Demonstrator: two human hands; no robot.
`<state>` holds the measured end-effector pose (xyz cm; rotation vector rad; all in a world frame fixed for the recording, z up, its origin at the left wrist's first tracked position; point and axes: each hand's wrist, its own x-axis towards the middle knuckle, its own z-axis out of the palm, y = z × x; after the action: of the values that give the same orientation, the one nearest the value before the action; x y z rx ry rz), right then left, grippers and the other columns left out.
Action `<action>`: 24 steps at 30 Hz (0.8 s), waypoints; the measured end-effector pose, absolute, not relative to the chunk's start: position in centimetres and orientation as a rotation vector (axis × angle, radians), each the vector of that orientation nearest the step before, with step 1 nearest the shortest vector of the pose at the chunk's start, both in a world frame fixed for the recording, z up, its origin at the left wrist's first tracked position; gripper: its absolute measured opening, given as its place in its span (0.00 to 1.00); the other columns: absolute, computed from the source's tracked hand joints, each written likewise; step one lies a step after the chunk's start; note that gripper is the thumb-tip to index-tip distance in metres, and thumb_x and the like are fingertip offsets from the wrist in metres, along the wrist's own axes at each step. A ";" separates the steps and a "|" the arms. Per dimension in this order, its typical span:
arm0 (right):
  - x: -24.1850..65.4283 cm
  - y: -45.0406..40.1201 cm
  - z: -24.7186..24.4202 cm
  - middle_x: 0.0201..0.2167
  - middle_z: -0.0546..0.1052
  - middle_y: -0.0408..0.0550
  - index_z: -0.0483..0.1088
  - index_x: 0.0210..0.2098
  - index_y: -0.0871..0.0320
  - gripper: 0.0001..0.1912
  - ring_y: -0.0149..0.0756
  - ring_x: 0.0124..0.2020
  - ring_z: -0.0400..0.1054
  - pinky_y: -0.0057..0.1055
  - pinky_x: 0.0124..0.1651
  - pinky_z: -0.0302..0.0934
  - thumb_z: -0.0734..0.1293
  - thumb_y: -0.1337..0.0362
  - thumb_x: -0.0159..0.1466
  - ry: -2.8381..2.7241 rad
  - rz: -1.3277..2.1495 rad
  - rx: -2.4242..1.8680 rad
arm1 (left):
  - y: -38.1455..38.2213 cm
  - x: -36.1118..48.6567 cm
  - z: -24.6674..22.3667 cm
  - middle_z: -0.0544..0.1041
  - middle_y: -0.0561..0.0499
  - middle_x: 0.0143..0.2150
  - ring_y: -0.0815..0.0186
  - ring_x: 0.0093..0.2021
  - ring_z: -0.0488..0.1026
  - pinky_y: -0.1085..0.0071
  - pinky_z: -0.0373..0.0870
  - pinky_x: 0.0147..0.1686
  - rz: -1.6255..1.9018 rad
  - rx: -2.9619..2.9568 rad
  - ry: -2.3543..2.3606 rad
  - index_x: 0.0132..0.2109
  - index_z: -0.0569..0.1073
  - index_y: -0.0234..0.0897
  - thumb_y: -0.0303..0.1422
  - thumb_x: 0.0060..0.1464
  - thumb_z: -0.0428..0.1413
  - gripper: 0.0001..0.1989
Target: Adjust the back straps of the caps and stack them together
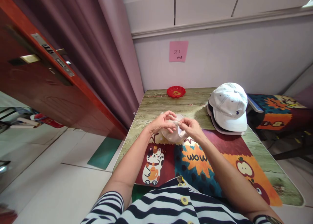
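A pale, rounded, soft-looking item [171, 136] lies on the table right below my hands. It resembles a light cap, but my fingers cover much of it. My left hand [163, 122] comes in from the left, fingers curled around one end of a thin pale strip [175, 122]. From the other side, my right hand [190, 126] pinches that strip's opposite end between thumb and fingertips. The two hands are close together, and the strip's fine details are too small to make out.
Stacked caps with a white cap [230, 106] on top stand at the table's right. A red scalloped dish [176, 92] sits at the back. A colourful mat [168, 165] covers the table's front. To the left are a curtain [114, 54] and a wooden door [49, 87].
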<state>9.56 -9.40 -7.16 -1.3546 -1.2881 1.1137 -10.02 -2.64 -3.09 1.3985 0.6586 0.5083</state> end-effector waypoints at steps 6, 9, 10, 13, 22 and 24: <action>9.7 -9.3 -7.1 0.23 0.73 0.44 0.72 0.30 0.58 0.19 0.30 0.21 0.64 0.25 0.19 0.57 0.70 0.46 0.57 -1.262 1.155 -1.345 | -3.6 -9.7 -4.3 0.76 0.53 0.31 0.69 0.28 0.75 0.74 0.72 0.30 0.671 1.536 0.708 0.44 0.76 0.37 0.32 0.47 0.67 0.16; 9.6 -9.3 -7.0 0.23 0.72 0.44 0.72 0.29 0.58 0.19 0.29 0.21 0.62 0.24 0.19 0.56 0.70 0.47 0.58 -1.254 1.178 -1.326 | -3.7 -9.5 -4.9 0.77 0.52 0.34 0.69 0.28 0.75 0.73 0.72 0.31 0.739 1.609 0.758 0.43 0.78 0.37 0.33 0.48 0.66 0.13; 9.5 -9.3 -7.0 0.23 0.72 0.43 0.72 0.30 0.58 0.19 0.29 0.21 0.62 0.24 0.19 0.55 0.70 0.47 0.58 -1.249 1.190 -1.324 | -3.7 -9.5 -5.0 0.78 0.51 0.36 0.68 0.29 0.76 0.73 0.72 0.32 0.757 1.628 0.763 0.43 0.79 0.37 0.33 0.49 0.66 0.13; 9.3 -9.3 -6.9 0.23 0.72 0.44 0.72 0.30 0.58 0.20 0.30 0.20 0.62 0.25 0.19 0.55 0.70 0.46 0.58 -1.248 1.193 -1.329 | -3.7 -9.4 -5.4 0.78 0.49 0.40 0.68 0.30 0.76 0.73 0.73 0.34 0.798 1.643 0.756 0.43 0.79 0.37 0.33 0.50 0.65 0.12; 11.3 -9.9 -5.5 0.26 0.75 0.45 0.73 0.36 0.60 0.24 0.33 0.25 0.66 0.28 0.28 0.59 0.71 0.42 0.59 -1.377 1.266 -1.256 | -2.9 -10.9 -5.3 0.76 0.55 0.28 0.70 0.24 0.74 0.74 0.72 0.27 0.675 1.550 0.770 0.47 0.74 0.35 0.38 0.50 0.67 0.20; 12.1 -10.2 -5.3 0.27 0.75 0.46 0.73 0.34 0.59 0.25 0.33 0.27 0.67 0.29 0.30 0.60 0.70 0.42 0.60 -1.416 1.309 -1.228 | -2.7 -11.4 -4.7 0.77 0.54 0.31 0.71 0.23 0.73 0.74 0.73 0.26 0.631 1.517 0.778 0.49 0.73 0.34 0.38 0.47 0.69 0.23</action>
<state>12.09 -10.20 -5.26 -1.2277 -1.4163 1.3095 -11.38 -2.68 -4.67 1.5166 0.7777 0.6315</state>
